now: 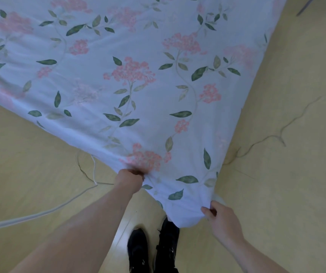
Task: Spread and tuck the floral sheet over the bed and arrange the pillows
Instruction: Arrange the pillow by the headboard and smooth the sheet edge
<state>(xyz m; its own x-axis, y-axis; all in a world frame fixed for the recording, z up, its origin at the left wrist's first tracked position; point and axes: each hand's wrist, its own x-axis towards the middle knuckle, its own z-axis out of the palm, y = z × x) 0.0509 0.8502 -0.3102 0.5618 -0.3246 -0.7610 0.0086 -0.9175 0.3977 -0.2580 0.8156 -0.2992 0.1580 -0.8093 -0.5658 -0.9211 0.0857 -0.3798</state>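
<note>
**Pale cotton pulled taut at the bed's near corner**

Pale blue-white cloth printed with pink flower clusters and green leaves, the floral sheet (134, 79), spreads away from the person and fills the upper part of the view, its near corner coming to a point just above two black shoes (152, 251) on the yellow wooden floor (286, 174).

The sheet lies ahead of and above both hands, its length running away toward the top left. The left hand (129, 179) has its grip closed tight on a bunch of fabric along the left edge, arm nearly straight and reaching forward. The right hand (220, 217) sits lower and closer to the body, at the very tip of the corner, thumb and fingers pinching the hem with the wrist bent inward. It is the nearer hand to the corner point, so the tuck probably turns on it.

The cloth looks stretched between the two grips. Thin cables (272, 136) trail across the floor on both sides. No pillows are in view, so that step appears not yet reached.
</note>
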